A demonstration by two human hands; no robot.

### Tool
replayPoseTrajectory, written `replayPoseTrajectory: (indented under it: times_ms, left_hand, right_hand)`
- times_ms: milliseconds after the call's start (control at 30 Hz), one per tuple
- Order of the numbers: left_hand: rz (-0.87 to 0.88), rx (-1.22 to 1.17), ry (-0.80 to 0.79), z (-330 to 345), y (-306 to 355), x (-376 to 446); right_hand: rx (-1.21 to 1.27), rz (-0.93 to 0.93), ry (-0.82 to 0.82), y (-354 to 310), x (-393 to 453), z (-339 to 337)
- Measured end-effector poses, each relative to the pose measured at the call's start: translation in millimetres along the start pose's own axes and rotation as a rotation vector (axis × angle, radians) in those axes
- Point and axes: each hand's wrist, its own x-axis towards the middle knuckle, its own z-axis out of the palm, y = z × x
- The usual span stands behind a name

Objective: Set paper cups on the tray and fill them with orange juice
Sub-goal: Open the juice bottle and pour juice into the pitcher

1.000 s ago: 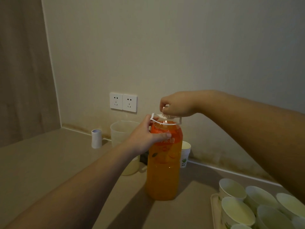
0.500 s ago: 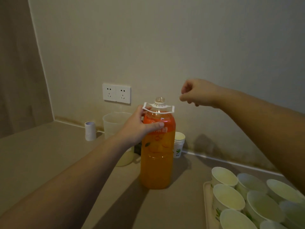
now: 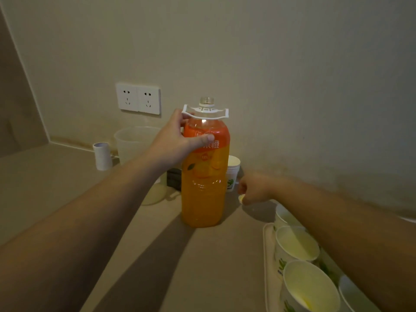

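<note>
The cups (image 3: pixel 296 243) already stand on the tray (image 3: pixel 267 248) at near right (mostly unfilled), the bottle (image 3: pixel 204 174) is uncapped in mid-counter, left hand (image 3: pixel 177 140) gripping its shoulder, right hand (image 3: pixel 254 188) pinching the cap (image 3: pixel 241 198); pouring remains.

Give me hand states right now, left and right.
Left hand: grips the upper part of the juice bottle.
Right hand: fingers curled low beside the bottle, pinching a small pale object, probably the cap.

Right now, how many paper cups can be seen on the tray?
4: far cup behind the forearm, second cup, nearest cup, partial cup at the right. The right arm may hide more.
</note>
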Motion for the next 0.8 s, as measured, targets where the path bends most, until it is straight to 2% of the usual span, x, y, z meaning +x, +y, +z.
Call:
replayPoseTrajectory:
  times_ms: [267,567,667,733,800]
  left_hand:
    - [-0.003,0.009,-0.013,8,-7,16]
    - [-0.016,0.027,-0.014,8,-6,15]
    - [-0.036,0.022,-0.034,7,-4,14]
    - [-0.053,0.023,-0.048,6,-1,13]
    - [-0.066,0.035,-0.072,3,-1,10]
  right_hand:
    - [-0.116,-0.017,-0.128,18,24,22]
    - [-0.127,0.019,-0.093,27,28,23]
    - [0.029,-0.014,0.003,17,23,2]
    - [0.271,-0.043,0.118,12,16,-19]
    - [0.574,-0.081,0.166,6,8,-39]
